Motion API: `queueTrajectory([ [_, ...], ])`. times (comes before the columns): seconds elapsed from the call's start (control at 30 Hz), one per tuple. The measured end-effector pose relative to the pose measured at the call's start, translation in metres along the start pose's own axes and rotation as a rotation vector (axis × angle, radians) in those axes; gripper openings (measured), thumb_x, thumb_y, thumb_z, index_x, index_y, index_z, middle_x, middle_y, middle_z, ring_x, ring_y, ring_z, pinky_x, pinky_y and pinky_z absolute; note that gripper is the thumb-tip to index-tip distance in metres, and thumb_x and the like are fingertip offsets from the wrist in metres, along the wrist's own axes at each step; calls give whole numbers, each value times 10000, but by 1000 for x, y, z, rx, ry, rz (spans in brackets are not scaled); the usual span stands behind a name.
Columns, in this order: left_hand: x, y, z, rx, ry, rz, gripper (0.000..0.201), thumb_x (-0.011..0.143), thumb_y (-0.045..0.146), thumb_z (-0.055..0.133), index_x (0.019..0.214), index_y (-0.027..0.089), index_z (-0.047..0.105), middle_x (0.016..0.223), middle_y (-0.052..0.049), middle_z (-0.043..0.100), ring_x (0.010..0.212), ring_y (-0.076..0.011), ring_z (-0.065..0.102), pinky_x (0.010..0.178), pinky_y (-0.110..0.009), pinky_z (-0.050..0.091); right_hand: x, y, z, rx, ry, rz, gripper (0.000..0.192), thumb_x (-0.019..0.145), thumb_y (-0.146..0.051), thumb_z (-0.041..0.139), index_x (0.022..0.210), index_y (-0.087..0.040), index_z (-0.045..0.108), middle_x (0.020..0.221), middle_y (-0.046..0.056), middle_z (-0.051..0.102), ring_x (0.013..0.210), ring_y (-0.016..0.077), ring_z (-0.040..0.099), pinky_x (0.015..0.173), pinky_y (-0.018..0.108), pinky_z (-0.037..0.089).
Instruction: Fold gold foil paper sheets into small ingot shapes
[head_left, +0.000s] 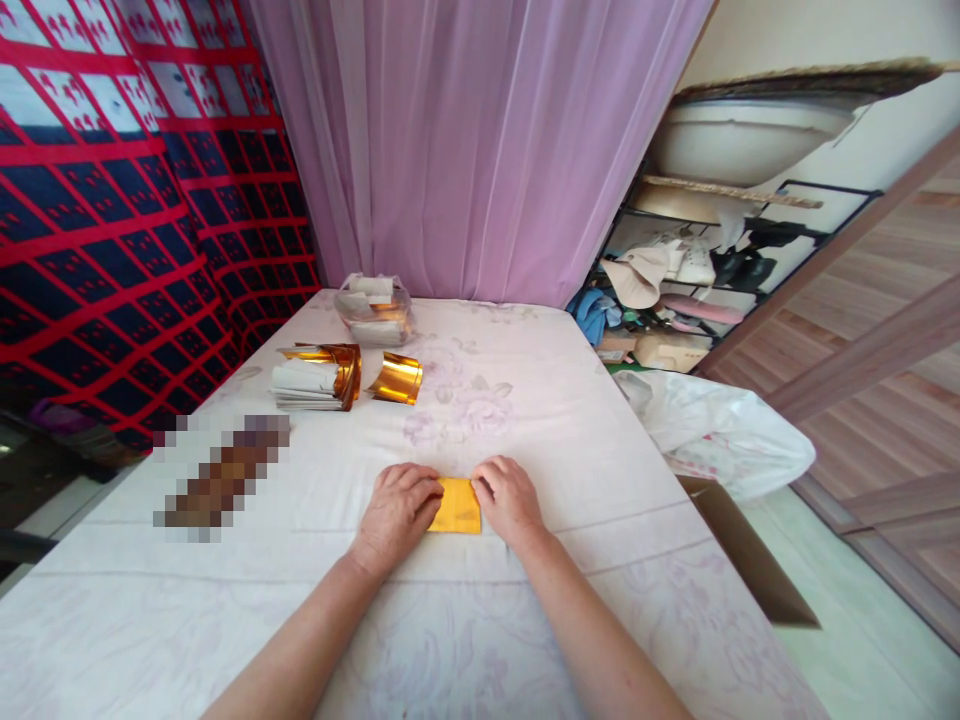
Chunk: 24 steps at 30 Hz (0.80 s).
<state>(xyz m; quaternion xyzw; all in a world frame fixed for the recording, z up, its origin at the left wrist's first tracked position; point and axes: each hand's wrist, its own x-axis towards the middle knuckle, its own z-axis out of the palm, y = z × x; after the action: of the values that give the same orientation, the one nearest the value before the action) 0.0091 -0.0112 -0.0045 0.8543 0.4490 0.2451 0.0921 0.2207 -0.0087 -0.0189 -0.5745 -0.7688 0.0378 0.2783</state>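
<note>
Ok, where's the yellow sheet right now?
In the head view the yellow sheet lies flat at the table's near middle, pressed between the left hand and right hand.

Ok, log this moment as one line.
left hand: pressing yellow paper | right hand: pressing same sheet | sheet: flat on table | gold foil stack: untouched, far left

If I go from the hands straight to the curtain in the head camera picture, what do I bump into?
Yellow paper held flat by the left hand and right hand → curled gold foil sheet → clear bag of papers → pink curtain.
</note>
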Motion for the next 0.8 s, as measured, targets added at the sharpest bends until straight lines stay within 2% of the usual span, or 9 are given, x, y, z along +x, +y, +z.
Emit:
queueTrajectory([
  [0.07, 0, 2, -2, 26, 0, 45, 142, 881, 196, 583, 917, 252, 708, 1105, -23, 704, 1075, -236, 569, 973, -451, 410, 0, 0, 0, -17, -9, -9, 151, 848, -113, 571, 776, -235, 623, 837, 28, 639, 842, 194, 566, 758, 307, 418],
  [0.23, -3, 7, -8, 118, -45, 77, 140, 878, 213, 597, 873, 276, 722, 1264, 0, 654, 1265, -308, 475, 1053, -545, 326, -2, -3, -3, -73, -5, -17, 137, 871, -142, 557, 794, -227, 631, 842, 40, 632, 841, 203, 546, 761, 317, 407],
  [0.37, -6, 6, -8, 86, -91, 26, 99, 856, 274, 640, 923, 272, 713, 1207, -10, 686, 1245, -312, 505, 1063, -568, 311, -9, -10, -9, -10, 23, -51, 123, 880, -165, 564, 817, -224, 652, 872, 36, 640, 857, 196, 549, 787, 319, 410],
  [0.57, -7, 6, -7, 84, -101, 15, 107, 852, 279, 636, 924, 265, 714, 1237, -27, 668, 1279, -315, 478, 1088, -569, 283, -19, -19, -11, 72, -61, -144, 111, 862, -207, 634, 763, -240, 673, 876, 17, 632, 851, 176, 554, 787, 309, 425],
  [0.8, -8, 8, -9, 95, -114, -2, 179, 798, 370, 704, 947, 272, 722, 1393, -57, 552, 1352, -350, 398, 1099, -601, 264, -25, -17, -14, 64, -102, -79, 23, 836, -240, 671, 814, -241, 666, 899, 29, 633, 883, 193, 575, 802, 330, 441],
])
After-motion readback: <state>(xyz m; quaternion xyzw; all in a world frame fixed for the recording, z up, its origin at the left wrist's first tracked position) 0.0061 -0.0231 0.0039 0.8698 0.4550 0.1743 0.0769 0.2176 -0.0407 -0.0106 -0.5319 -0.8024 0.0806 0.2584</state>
